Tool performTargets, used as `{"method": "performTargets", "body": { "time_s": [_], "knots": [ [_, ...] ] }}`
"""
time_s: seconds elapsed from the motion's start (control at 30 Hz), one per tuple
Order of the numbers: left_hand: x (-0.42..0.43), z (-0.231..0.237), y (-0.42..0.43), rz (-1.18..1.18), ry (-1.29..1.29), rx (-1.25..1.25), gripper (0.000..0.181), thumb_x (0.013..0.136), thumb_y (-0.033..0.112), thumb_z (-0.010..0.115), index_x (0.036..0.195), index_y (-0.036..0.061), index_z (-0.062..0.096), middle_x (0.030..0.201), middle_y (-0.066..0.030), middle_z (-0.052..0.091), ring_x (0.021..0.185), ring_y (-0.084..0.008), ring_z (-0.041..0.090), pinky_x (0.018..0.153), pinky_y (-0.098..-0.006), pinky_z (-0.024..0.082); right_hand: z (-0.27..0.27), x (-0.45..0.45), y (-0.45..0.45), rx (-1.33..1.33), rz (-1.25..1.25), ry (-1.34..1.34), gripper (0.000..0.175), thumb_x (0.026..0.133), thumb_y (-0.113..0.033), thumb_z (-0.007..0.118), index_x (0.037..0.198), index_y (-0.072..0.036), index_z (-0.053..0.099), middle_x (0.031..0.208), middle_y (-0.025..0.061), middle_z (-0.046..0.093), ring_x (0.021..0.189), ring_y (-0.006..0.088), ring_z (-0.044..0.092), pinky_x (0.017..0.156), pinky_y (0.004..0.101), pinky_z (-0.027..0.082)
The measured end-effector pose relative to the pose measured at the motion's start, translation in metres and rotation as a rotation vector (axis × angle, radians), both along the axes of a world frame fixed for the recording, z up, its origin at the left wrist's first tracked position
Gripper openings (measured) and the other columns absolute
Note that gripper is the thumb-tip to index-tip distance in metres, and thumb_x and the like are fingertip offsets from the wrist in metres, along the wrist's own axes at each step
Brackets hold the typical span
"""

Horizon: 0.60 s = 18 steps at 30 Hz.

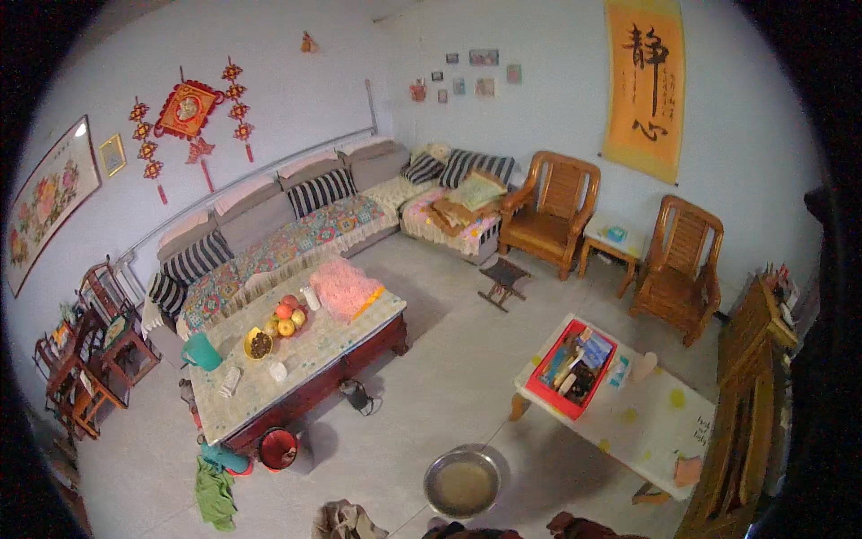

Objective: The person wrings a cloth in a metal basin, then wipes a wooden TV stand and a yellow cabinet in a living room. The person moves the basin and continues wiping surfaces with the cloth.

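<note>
Neither of my hands is in view. Near the bottom edge, a metal basin [462,482] with murky liquid stands on the tiled floor. Dark brown cloth [586,527] shows at the bottom rim, and a grey-brown cloth [347,520] lies left of the basin. On the low white table [646,431] at the right stands a red box [544,397] full of mixed small items. A long coffee table [236,397] at the left bears fruit [286,327], a yellow bowl of small brown pieces [258,343], a teal jug [203,352] and a pink cloth [343,286].
A corner sofa [269,249] runs along the walls. Two wooden armchairs [555,222] flank a small side table [609,236]. A folding stool [504,275], a red-lined bin [277,449], a black container [355,396] and a green cloth [214,492] are on the floor. Wooden furniture [737,404] borders the right.
</note>
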<state>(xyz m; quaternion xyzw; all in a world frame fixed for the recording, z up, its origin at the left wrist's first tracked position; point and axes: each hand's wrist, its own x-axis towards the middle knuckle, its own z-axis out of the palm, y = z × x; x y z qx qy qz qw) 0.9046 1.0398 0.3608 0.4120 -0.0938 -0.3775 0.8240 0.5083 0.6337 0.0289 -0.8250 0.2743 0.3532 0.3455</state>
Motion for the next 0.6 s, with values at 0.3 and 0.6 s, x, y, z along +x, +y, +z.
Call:
{"method": "performTargets", "body": {
  "time_s": [0.3,0.6],
  "knots": [
    [0.195,-0.014,-0.023,-0.045,0.414,-0.239,0.032,0.1,0.042,0.044,0.11,0.0146,0.058,0.095,-0.0065,0.058,0.096,-0.0272,0.056,0.091,-0.0494,0.043,-0.04,0.246,-0.041,-0.051,0.148,-1.166,0.026,0.092,-0.029,0.054,0.074,-0.012,0.061,0.07,0.0053,0.06,0.062,0.0243,0.056,0.058,0.0405,0.045],
    [0.416,-0.007,-0.135,-0.227,0.407,-0.141,0.025,0.096,0.035,0.05,0.098,0.0105,0.056,0.096,-0.0065,0.058,0.091,-0.0243,0.057,0.088,-0.0411,0.043,-0.023,0.366,-0.005,-0.245,-0.114,-0.229,0.022,0.088,-0.031,0.054,0.08,-0.014,0.066,0.083,0.0098,0.067,0.077,0.0308,0.065,0.069,0.0455,0.051]
  ]
}}
